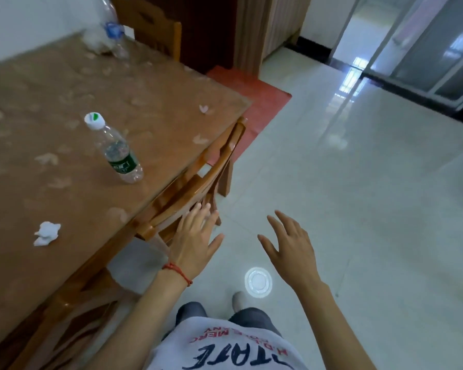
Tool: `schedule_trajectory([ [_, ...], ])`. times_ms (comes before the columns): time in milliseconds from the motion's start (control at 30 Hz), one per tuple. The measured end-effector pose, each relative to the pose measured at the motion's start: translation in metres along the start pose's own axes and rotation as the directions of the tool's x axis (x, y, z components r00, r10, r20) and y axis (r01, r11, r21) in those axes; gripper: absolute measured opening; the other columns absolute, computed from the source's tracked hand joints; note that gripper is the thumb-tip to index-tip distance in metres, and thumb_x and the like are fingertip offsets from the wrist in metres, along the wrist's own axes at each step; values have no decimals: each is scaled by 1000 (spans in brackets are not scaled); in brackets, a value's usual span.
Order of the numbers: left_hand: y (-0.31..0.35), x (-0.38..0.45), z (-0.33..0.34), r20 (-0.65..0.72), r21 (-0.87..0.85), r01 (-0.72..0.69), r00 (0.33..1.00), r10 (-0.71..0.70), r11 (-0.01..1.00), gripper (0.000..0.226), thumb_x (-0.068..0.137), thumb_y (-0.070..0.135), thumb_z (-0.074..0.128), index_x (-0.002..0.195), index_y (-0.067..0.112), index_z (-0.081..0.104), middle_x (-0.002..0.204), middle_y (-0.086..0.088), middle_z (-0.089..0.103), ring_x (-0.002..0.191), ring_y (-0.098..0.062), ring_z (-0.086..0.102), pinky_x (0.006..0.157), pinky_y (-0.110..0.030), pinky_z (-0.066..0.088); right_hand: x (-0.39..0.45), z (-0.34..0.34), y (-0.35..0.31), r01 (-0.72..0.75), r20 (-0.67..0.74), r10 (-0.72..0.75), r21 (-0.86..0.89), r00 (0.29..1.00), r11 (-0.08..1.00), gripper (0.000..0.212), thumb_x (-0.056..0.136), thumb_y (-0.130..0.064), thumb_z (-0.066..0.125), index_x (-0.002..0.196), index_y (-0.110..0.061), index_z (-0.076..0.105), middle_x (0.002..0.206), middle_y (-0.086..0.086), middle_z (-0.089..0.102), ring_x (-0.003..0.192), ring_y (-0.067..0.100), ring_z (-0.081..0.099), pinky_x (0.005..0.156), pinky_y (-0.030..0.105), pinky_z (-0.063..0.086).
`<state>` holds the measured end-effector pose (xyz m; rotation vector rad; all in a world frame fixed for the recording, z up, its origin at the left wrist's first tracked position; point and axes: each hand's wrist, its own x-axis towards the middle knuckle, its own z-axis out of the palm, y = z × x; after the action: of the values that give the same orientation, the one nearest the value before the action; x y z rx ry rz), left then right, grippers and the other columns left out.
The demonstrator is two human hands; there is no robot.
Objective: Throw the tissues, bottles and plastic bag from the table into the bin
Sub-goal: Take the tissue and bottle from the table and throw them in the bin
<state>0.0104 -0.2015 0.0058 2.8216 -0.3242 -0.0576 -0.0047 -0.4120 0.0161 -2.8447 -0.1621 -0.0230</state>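
Observation:
A clear bottle with a green label and white cap [116, 150] stands on the brown table [38, 129]. A crumpled white tissue [46, 233] lies near the table's front edge. At the far corner stands a second clear bottle with a blue label [112, 28], beside a crumpled clear plastic bag [95, 41]. My left hand [195, 241] hovers open over the chair back, fingers spread, holding nothing. My right hand [289, 249] is open above the floor, also empty. No bin is in view.
A wooden chair [198, 182] is pushed under the table's right side; another chair [150, 25] stands at the far end. A round clear plastic lid [258, 282] lies on the white tiled floor by my feet. A red mat [254, 102] lies past the table.

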Motion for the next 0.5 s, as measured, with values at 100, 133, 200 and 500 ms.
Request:
schedule_trajectory([
  [100,5,1,-4,-56,-20,131,990,-132,991,70,94,53,11,120,8,58,120,-18,62,113,-36,57,89,-48,48,34,-5,4,132,40,-132,-10,990,991,61,89,-55,27,123,-13,56,132,12,56,117,33,56,94,47,46],
  [133,7,0,-4,-71,-26,174,982,-176,984,67,94,51,13,120,7,58,121,-18,61,113,-37,57,89,-48,48,44,-7,4,177,51,-176,-9,983,984,61,89,-55,27,123,-13,56,131,12,56,116,33,56,93,47,46],
  [200,10,-4,-5,-96,-37,266,958,-269,963,58,91,46,26,121,7,56,123,-19,60,114,-38,56,89,-48,47,62,-8,2,269,68,-268,-7,961,963,59,89,-54,29,121,-14,57,129,12,58,114,33,58,92,48,47],
  [500,4,-51,-16,-222,-18,647,741,-633,763,54,86,44,36,122,7,54,126,-18,58,119,-36,52,97,-51,40,101,-2,-44,615,132,-630,140,765,776,56,90,-51,32,124,-14,55,130,10,57,118,30,55,95,45,45],
])
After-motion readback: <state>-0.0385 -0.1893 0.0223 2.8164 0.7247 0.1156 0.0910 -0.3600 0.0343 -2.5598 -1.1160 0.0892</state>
